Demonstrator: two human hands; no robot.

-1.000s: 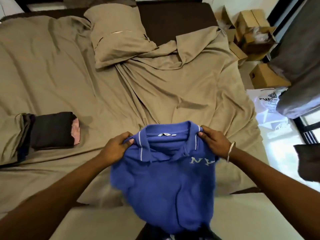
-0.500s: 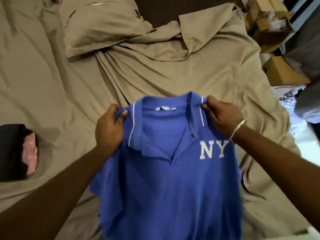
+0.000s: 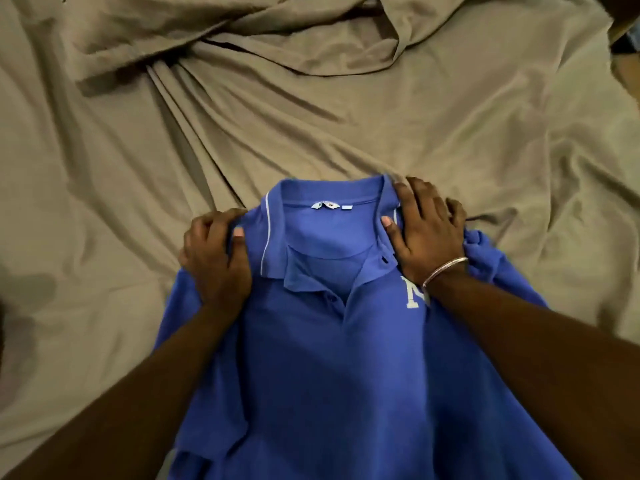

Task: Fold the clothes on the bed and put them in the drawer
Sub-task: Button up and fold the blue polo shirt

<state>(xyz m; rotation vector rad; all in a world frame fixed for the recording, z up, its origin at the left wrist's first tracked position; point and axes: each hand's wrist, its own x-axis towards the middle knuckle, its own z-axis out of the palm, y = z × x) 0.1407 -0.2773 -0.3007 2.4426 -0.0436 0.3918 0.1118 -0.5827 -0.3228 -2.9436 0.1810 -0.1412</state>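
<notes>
Blue polo shirt (image 3: 346,358): front up on near bed sheet (image 3: 346,126). Left hand (image 3: 214,261), right hand (image 3: 426,233) each grip a shoulder. Step: laying flat. Next, likely: smooth, fold sleeves inward.

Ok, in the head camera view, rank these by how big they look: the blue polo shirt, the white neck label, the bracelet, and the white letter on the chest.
1. blue polo shirt, by far the largest.
2. white letter, partly hidden by the right wrist.
3. bracelet, only a thin arc visible; close to the letter, so that order is unsure.
4. neck label, smallest.
</notes>
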